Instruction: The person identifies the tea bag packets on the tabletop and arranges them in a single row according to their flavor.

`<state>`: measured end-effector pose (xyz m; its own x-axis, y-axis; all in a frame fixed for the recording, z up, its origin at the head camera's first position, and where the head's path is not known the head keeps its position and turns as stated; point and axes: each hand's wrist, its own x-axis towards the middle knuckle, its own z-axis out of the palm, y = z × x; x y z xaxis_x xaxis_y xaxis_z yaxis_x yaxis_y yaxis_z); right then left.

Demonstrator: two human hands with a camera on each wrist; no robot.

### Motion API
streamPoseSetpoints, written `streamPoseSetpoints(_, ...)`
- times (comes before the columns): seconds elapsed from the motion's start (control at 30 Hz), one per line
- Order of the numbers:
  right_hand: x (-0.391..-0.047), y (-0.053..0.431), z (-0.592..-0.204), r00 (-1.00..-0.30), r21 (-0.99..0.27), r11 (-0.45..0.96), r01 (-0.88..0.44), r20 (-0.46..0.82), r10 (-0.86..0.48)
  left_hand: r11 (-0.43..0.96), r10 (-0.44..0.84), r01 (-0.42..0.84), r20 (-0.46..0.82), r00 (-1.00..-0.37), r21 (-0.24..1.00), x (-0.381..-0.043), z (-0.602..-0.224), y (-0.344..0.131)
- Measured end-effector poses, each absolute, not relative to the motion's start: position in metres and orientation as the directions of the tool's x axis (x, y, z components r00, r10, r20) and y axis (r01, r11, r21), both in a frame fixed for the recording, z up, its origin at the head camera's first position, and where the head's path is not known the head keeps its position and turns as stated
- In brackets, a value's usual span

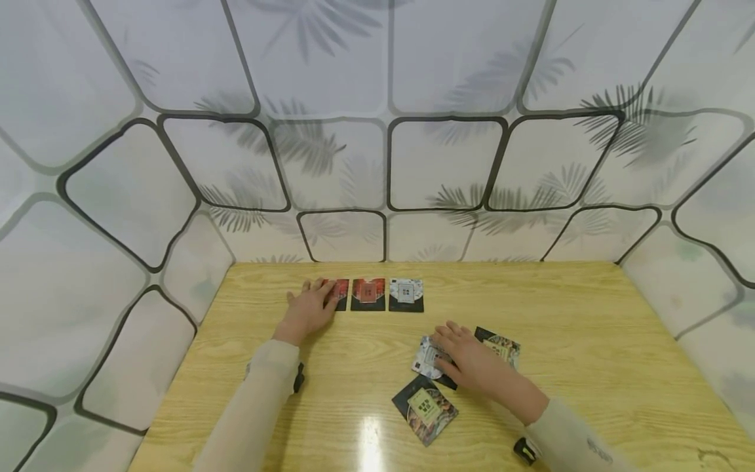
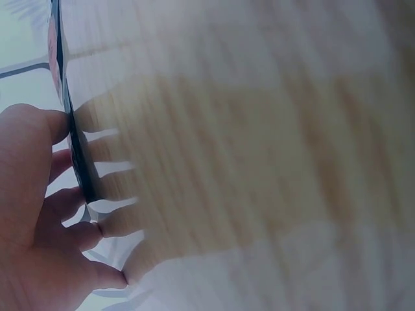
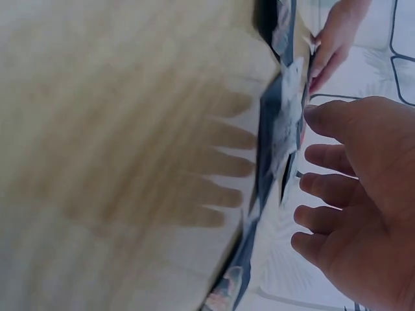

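Note:
My left hand (image 1: 308,309) rests on the leftmost of three square packets in a row, a red-and-black packet (image 1: 340,295) partly hidden by its fingers. In the left wrist view its fingers are spread, with the thumb at the edge of the dark packet (image 2: 81,159). Beside that lie a second red-and-black packet (image 1: 368,295) and a white-and-black packet (image 1: 406,295). My right hand (image 1: 476,360) reaches over another white-and-black packet (image 1: 426,360), fingers extended and spread. Its fingertips stand close over the packet (image 3: 282,123) in the right wrist view.
A black packet with a yellow label (image 1: 426,408) lies tilted in front of the right hand. A similar one (image 1: 500,347) is partly hidden behind that hand. All lie on a light wooden table (image 1: 590,341), with a patterned white curtain (image 1: 448,164) along its back and sides.

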<state>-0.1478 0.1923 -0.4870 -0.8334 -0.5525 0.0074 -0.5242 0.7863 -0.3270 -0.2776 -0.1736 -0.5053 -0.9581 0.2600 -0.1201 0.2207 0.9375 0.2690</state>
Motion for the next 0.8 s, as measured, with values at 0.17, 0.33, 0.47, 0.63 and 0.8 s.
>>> streamPoseSetpoints(0.17,-0.1414,0.1918,-0.4945,-0.844,-0.333,0.804,-0.493,-0.041,-0.534,0.938,0.262,0.224,-0.118,-0.958,0.264,-0.2783,-0.5064,-0.1732)
streamPoseSetpoints(0.33,-0.1382,0.1912,-0.4978,-0.855,-0.34,0.816,-0.468,-0.06,-0.515,0.939,0.253,0.214,-0.118,-0.96,0.27,-0.2783,-0.5062,-0.1726)
streamPoseSetpoints(0.47,-0.1367,0.1903,-0.4946,-0.86,-0.368,0.813,-0.45,-0.067,-0.506,0.939,0.255,0.219,-0.111,-0.961,0.264,-0.2773,-0.507,-0.1725)
streamPoseSetpoints(0.63,-0.1363,0.1898,-0.491,-0.858,-0.378,0.814,-0.442,-0.087,-0.506,0.941,0.256,0.222,-0.112,-0.96,0.254,-0.2762,-0.5062,-0.1724)
streamPoseSetpoints(0.8,-0.1366,0.1899,-0.4904,-0.84,-0.364,0.797,-0.482,-0.066,-0.538,0.94,0.259,0.225,-0.107,-0.96,0.257,-0.2756,-0.5052,-0.1718)
